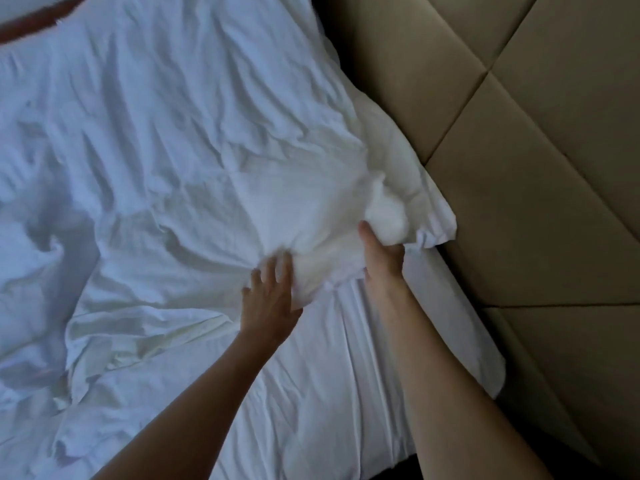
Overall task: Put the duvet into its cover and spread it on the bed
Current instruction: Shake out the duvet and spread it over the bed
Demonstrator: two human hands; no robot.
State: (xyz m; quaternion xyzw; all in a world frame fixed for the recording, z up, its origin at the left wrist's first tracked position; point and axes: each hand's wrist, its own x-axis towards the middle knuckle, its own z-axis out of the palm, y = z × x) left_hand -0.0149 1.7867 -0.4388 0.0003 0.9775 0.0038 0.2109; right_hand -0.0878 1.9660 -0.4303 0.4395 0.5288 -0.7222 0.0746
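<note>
A white, wrinkled duvet in its cover (194, 140) lies across most of the bed. Its near corner (398, 209) is bunched up close to the headboard. My right hand (382, 252) grips that corner from below, thumb on top, fingers hidden in the cloth. My left hand (270, 296) lies on the cover's edge just to the left, fingers spread and pressed into the fabric. Below the hands the white bed sheet (332, 368) is bare.
A tan padded headboard (519, 150) with diagonal seams runs along the right side. A white pillow or sheet corner (485, 368) sticks out against it. A strip of brown wood (31, 26) shows at the top left.
</note>
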